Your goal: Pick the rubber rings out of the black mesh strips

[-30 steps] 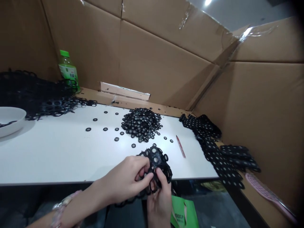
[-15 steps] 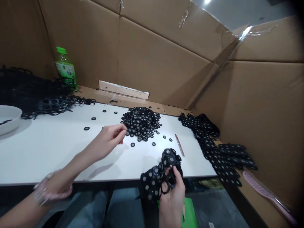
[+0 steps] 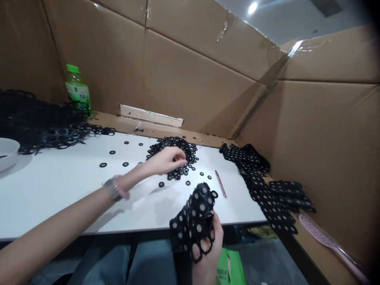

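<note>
Left hand fingers curled over ring pile, right hand gripping black sheet, pen beside

Small piecework station: white desk walled by cardboard panels; ring pile at 12 o'clock, punched sheets at 3 o'clock.

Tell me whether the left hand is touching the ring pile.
Touching: the head view shows the left hand resting on the ring pile, fingers among the rings.
</note>
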Demonstrator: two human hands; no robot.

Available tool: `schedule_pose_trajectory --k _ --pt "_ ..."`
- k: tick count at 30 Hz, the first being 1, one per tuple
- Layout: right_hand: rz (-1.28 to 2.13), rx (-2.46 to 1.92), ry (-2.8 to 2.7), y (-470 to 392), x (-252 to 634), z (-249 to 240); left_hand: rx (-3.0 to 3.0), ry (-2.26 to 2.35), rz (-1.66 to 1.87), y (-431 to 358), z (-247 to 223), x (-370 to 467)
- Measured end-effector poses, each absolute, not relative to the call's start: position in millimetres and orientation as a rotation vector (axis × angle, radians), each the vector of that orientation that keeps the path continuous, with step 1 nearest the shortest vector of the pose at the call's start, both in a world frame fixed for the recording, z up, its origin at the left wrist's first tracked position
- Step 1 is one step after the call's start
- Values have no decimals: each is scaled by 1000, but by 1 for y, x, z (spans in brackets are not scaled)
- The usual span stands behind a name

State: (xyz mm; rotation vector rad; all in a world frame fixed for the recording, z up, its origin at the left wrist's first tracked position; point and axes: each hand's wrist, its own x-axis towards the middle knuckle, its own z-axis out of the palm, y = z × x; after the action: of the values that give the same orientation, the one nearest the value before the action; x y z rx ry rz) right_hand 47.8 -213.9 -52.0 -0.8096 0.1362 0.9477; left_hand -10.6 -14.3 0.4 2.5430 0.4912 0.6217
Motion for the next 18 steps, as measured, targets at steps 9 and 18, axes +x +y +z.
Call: schedule_pose_trajectory --k 9,18 --pt "1022 -762 14 -212 44 -57 1802 238 296 -98 -24 -59" --pt "1126 -595 94 -222 51 -68 1585 249 350 -90 -9 -67"
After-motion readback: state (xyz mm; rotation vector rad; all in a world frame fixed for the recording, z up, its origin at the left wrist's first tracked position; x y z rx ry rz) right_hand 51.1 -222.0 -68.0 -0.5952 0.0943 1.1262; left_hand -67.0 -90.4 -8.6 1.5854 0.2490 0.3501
